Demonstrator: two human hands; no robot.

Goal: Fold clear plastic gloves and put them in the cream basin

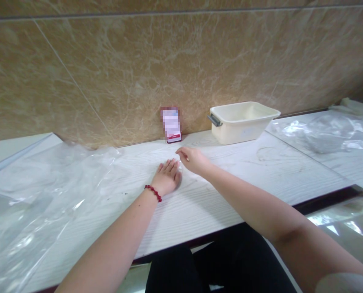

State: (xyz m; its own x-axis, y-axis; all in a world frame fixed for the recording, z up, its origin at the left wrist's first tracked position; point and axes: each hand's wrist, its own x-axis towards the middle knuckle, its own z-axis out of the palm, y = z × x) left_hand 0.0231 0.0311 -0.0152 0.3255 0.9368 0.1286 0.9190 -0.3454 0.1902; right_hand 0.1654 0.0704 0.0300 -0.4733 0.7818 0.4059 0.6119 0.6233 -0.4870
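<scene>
My left hand [166,179] lies flat, palm down, on the white wood-grain table [206,207], fingers stretched forward. A red bead bracelet [153,193] circles its wrist. By the fingertips and thumb shows a small bit of clear, shiny plastic [180,167], partly covered by the hand, its kind too small to tell. Just right of it, slightly above the tabletop, my right hand [193,160] has its fingers curled together in a pinch. Anything between those fingertips is too small or hidden to make out.
Against the brown marbled wall leans a phone-like thing with a lit, blurred screen [171,122]. A cream plastic bin [238,132] with a grey handle stands to its right. Clear plastic sheeting [53,199] covers the left side; more crumpled plastic [331,130] lies far right.
</scene>
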